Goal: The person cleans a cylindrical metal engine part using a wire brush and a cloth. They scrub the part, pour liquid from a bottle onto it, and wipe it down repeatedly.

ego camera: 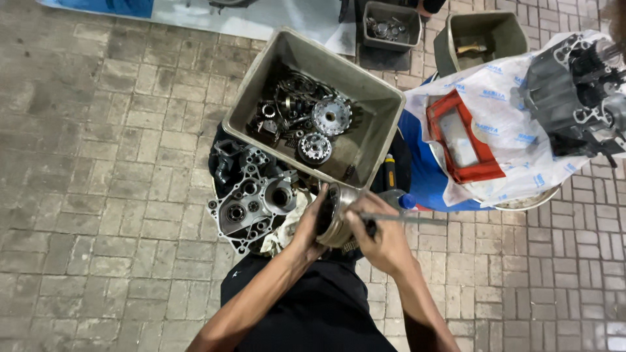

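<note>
While the left hand wraps around the near side of a round metal drum-shaped part, fingers curled closed on its rim, the right hand is closed around the dark grip of a slim metal tool whose shaft runs out to the right. The drum-shaped part sits at the centre of the frame, just below the middle, held between both hands above the person's dark-clothed lap. Whether the tool's working end touches the part cannot be told; the right hand covers that spot.

Left of the hands, on the paving-brick floor, lies a grey engine case half with bearing seats and bolt holes showing, resting partly on a pale rag. Directly above the hands, a large grey plastic bin holds gears, sprockets and small dark metal pieces. A yellow-and-black tool handle stands just right of the bin's lower corner, with a blue bottle cap just beside it.

At the right of the frame, a white printed plastic sheet covers a blue support and carries a red rectangular frame. A dark grey engine block rests at the upper right edge. Two smaller grey bins occupy the top: one with metal parts, one nearly bare.
</note>
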